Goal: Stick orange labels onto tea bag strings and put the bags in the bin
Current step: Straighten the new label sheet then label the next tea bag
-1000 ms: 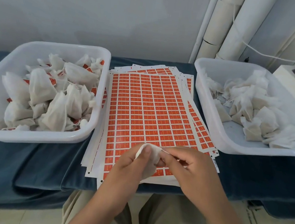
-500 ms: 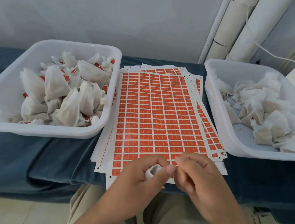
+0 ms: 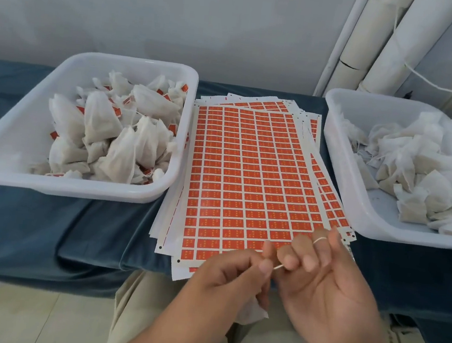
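Tea bag [image 3: 252, 314] dangles just beneath left hand [image 3: 232, 279] pinching string [image 3: 278, 267]; right hand [image 3: 327, 284] pinches string too.

The label sheet [image 3: 250, 174] shows a regular grid of orange rectangles with tiny yellow marks on a white backing, with black dots at its edge. The left bin [image 3: 76, 186] and the right bin [image 3: 332, 144] are milky white. The labelled tea bags [image 3: 101, 120] are white with orange tags between them; the plain tea bags [image 3: 422, 165] are white to cream. The string [image 3: 278, 267] is white, the cloth [image 3: 29, 228] dark teal, the trousers [image 3: 146, 317] beige.

Soft even daylight, faint shadows; wide-angle bowing at edges.
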Demonstrator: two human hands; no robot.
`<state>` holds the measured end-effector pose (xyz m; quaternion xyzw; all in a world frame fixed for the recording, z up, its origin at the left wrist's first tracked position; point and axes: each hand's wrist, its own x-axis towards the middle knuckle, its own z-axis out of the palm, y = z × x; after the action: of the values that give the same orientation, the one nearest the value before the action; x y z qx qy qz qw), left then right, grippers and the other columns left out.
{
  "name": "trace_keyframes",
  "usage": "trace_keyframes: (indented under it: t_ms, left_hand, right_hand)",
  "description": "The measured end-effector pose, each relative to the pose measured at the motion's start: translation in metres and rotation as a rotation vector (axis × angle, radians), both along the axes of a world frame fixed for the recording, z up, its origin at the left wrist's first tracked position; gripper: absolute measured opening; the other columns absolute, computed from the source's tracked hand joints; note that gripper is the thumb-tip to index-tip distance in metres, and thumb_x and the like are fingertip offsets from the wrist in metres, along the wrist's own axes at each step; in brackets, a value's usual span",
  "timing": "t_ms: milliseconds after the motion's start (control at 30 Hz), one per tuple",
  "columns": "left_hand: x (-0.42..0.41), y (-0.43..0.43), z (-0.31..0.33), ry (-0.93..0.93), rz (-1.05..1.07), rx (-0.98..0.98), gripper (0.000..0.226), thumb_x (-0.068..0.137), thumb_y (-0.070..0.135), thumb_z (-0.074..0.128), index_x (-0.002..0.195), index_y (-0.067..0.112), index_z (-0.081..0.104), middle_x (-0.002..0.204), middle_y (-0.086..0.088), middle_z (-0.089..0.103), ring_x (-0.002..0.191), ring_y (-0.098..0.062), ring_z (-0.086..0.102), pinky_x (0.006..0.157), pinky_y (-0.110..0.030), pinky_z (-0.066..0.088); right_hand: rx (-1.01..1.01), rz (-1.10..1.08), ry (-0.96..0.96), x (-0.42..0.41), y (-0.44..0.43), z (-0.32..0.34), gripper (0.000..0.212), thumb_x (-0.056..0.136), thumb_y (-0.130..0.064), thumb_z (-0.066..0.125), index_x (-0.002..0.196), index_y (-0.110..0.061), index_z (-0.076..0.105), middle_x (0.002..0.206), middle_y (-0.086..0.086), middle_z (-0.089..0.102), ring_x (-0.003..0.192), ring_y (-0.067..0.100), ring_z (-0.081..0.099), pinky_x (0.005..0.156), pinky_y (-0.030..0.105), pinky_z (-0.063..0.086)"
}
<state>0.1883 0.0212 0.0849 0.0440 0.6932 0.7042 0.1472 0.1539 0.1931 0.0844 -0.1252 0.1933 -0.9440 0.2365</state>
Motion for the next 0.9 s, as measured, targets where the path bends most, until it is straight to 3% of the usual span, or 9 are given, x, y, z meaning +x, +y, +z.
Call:
trace_keyframes:
  t_ms: [100, 167, 267, 333, 433, 600, 700, 833, 900]
  left_hand:
    - [0.005, -0.011, -0.009, 0.086, 0.036, -0.161, 0.033, 0.093, 0.062, 0.062, 0.099, 0.033, 0.078, 0.088, 0.014, 0.076, 0.081, 0.000, 0.068, 0.072, -0.012, 0.049]
    - [0.006, -0.028, -0.018, 0.101, 0.146, -0.343, 0.026, 0.093, 0.063, 0.060, 0.105, 0.045, 0.075, 0.102, 0.028, 0.075, 0.096, 0.005, 0.071, 0.079, -0.012, 0.056]
    - [0.004, -0.063, -0.031, 0.069, 0.346, -0.706, 0.017, 0.098, 0.055, 0.057, 0.095, 0.045, 0.070, 0.092, 0.034, 0.070, 0.085, 0.009, 0.068, 0.068, -0.018, 0.058]
    - [0.004, -0.087, -0.040, 0.053, 0.392, -0.920, 0.025, 0.102, 0.049, 0.057, 0.083, 0.038, 0.069, 0.078, 0.028, 0.069, 0.072, 0.002, 0.066, 0.059, -0.023, 0.054]
    - [0.002, -0.108, -0.048, -0.048, 0.311, -1.121, 0.043, 0.103, 0.054, 0.053, 0.073, 0.026, 0.066, 0.069, 0.014, 0.069, 0.061, -0.011, 0.065, 0.059, -0.035, 0.057]
    - [-0.006, -0.110, -0.046, -0.226, 0.237, -1.085, 0.062, 0.096, 0.074, 0.048, 0.077, 0.021, 0.076, 0.072, 0.009, 0.075, 0.069, -0.015, 0.072, 0.065, -0.037, 0.062]
    - [-0.005, -0.105, -0.042, -0.148, 0.299, -1.043, 0.037, 0.096, 0.066, 0.059, 0.080, 0.035, 0.072, 0.071, 0.028, 0.071, 0.066, 0.003, 0.068, 0.055, -0.022, 0.050]
    - [-0.005, -0.100, -0.042, -0.289, 0.270, -0.568, 0.019, 0.106, 0.042, 0.058, 0.102, 0.034, 0.074, 0.078, 0.010, 0.079, 0.058, -0.005, 0.068, 0.059, -0.018, 0.053]
    - [-0.005, -0.099, -0.040, -0.393, 0.310, -0.384, 0.023, 0.108, 0.038, 0.057, 0.101, 0.028, 0.076, 0.077, 0.001, 0.079, 0.054, -0.007, 0.061, 0.057, -0.018, 0.050]
  right_hand:
    - [0.152, -0.106, -0.046, 0.001, 0.004, -0.005, 0.037, 0.110, -0.034, 0.053, 0.087, -0.008, 0.065, 0.068, 0.004, 0.058, 0.062, 0.016, 0.057, 0.076, 0.035, 0.057]
    - [0.385, -0.246, -0.050, -0.001, 0.008, -0.005, 0.037, 0.098, -0.045, 0.070, 0.079, -0.014, 0.062, 0.058, -0.005, 0.043, 0.049, 0.009, 0.040, 0.052, 0.023, 0.045]
    - [0.761, -0.404, 0.009, -0.003, 0.007, -0.009, 0.049, 0.084, -0.064, 0.076, 0.074, -0.017, 0.063, 0.056, -0.003, 0.038, 0.047, 0.010, 0.034, 0.048, 0.021, 0.038]
    - [1.072, -0.502, 0.076, -0.001, 0.002, -0.013, 0.052, 0.085, -0.074, 0.066, 0.075, -0.023, 0.067, 0.057, -0.002, 0.042, 0.049, 0.010, 0.038, 0.050, 0.021, 0.040]
    - [1.283, -0.547, 0.170, -0.002, -0.012, -0.023, 0.043, 0.097, -0.065, 0.055, 0.084, -0.028, 0.072, 0.057, -0.012, 0.054, 0.051, 0.002, 0.053, 0.050, 0.016, 0.045]
    - [1.405, -0.385, 0.207, -0.010, -0.037, -0.043, 0.029, 0.102, -0.051, 0.053, 0.089, -0.036, 0.075, 0.071, -0.018, 0.069, 0.069, -0.001, 0.068, 0.058, 0.013, 0.047]
    - [1.556, -0.342, 0.276, -0.012, -0.042, -0.053, 0.026, 0.102, -0.052, 0.053, 0.101, -0.036, 0.074, 0.092, -0.027, 0.074, 0.091, -0.006, 0.069, 0.071, 0.012, 0.051]
    - [1.782, -0.208, 0.475, -0.013, -0.052, -0.057, 0.041, 0.091, -0.062, 0.066, 0.129, -0.045, 0.066, 0.115, -0.041, 0.060, 0.089, -0.021, 0.057, 0.073, 0.000, 0.045]
    - [1.937, -0.192, 0.636, -0.010, -0.056, -0.059, 0.059, 0.087, -0.069, 0.066, 0.141, -0.046, 0.057, 0.126, -0.033, 0.062, 0.101, -0.012, 0.059, 0.087, 0.010, 0.045]
